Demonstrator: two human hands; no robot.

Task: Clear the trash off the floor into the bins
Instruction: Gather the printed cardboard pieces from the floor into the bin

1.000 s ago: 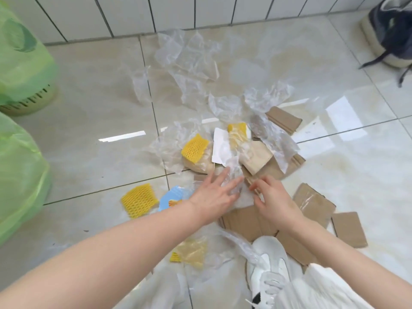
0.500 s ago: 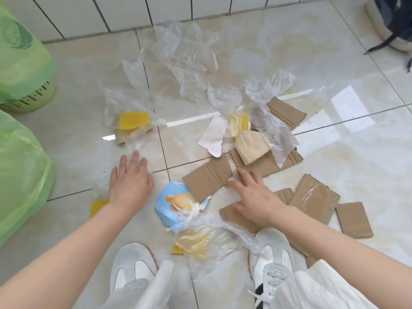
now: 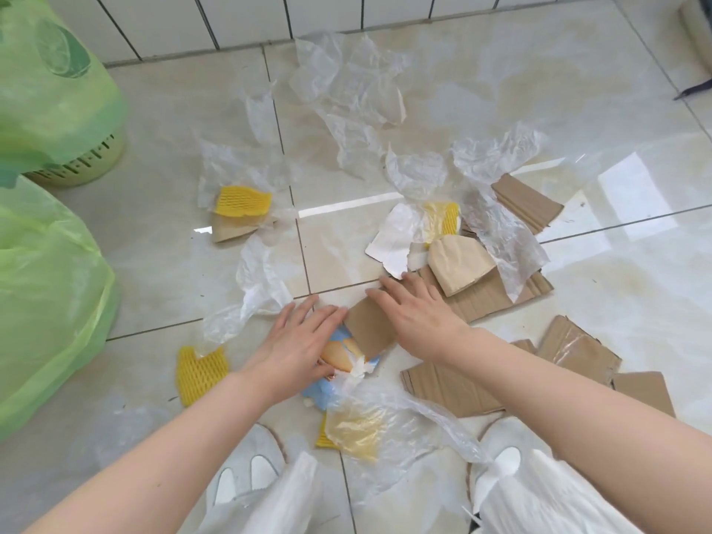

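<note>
Trash lies scattered on the tiled floor: clear plastic sheets [image 3: 346, 82], brown cardboard pieces [image 3: 485, 298], yellow foam nets [image 3: 240, 202] and a blue snack wrapper [image 3: 339, 354]. My left hand [image 3: 296, 341] lies flat, fingers apart, on the blue wrapper. My right hand [image 3: 416, 310] rests flat on a small cardboard piece [image 3: 370, 331] right beside it, fingers spread. Neither hand grips anything. Two bins lined with green bags stand at the left, one at the back [image 3: 57, 90] and one nearer [image 3: 46, 302].
A white tiled wall [image 3: 231, 21] runs along the back. My white shoes [image 3: 246, 468] stand at the bottom, with plastic film [image 3: 385, 425] between them. Another yellow foam net [image 3: 200, 370] lies left of my left hand. More cardboard [image 3: 578, 348] lies at the right.
My left hand moved right from the bare floor onto the blue wrapper. My right hand shifted left and forward onto the small cardboard piece. The camera moved closer.
</note>
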